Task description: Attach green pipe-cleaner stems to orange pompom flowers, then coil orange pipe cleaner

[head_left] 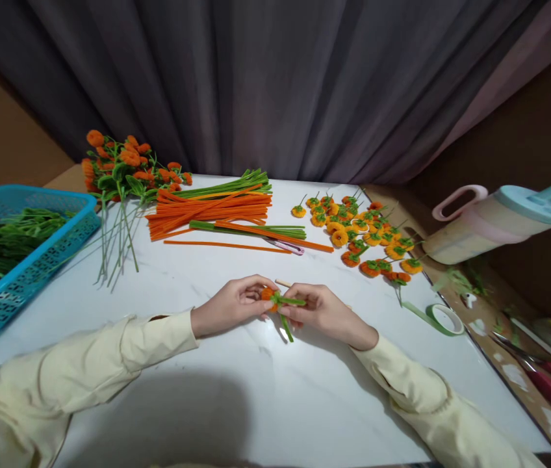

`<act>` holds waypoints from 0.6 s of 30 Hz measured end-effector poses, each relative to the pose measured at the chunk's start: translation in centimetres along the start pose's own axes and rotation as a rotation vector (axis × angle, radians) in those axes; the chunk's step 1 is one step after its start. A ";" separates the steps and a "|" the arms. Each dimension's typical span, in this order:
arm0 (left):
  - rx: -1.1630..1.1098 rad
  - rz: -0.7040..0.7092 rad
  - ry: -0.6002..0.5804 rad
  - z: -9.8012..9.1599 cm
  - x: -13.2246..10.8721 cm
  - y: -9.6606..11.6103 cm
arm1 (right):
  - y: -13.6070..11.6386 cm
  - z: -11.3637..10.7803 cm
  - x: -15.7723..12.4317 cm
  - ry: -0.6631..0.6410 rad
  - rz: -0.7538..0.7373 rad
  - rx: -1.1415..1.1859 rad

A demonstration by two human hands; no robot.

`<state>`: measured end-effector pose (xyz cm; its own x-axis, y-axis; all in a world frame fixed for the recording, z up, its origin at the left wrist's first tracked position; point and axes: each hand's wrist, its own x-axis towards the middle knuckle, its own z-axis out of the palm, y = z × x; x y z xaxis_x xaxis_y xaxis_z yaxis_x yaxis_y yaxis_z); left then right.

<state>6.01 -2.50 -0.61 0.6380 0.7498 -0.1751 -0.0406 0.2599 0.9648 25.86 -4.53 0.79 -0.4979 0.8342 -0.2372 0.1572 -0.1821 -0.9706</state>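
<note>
My left hand (229, 304) pinches a small orange pipe-cleaner flower (268, 294) at the middle of the white table (236, 390). My right hand (321, 309) is closed on the green pipe-cleaner strands (288, 311) wrapped around that flower, and a green stem hangs down between the hands. A thin wooden stick (282, 283) lies just behind my fingers.
Loose orange and green pipe cleaners (212, 211) lie at the back centre. Finished stemmed flowers (119, 172) sit back left, beside a blue basket (36, 260) of green leaves. Several small orange flower heads (363, 234) lie on the right, with green tape (444, 318) and a jug (494, 221).
</note>
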 end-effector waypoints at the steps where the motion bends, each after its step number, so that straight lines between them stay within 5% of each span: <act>1: -0.012 0.005 -0.011 -0.1 0.0 0.0 | 0.0 -0.1 0.0 -0.018 -0.006 0.024; 6: -0.065 -0.035 -0.052 -0.7 0.1 0.7 | 0.3 -0.4 -0.1 -0.052 -0.183 0.080; 12: -0.269 -0.204 -0.189 -0.8 0.3 0.9 | 0.3 0.0 -0.3 0.139 -0.595 -0.473; 18: -0.328 -0.218 -0.181 -0.5 0.3 0.7 | 1.0 1.0 -0.5 0.160 -0.773 -0.615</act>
<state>5.81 -1.81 -0.07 0.7819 0.5448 -0.3030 -0.1134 0.6022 0.7902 25.38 -5.64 -0.06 -0.5360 0.6785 0.5024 0.2754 0.7030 -0.6557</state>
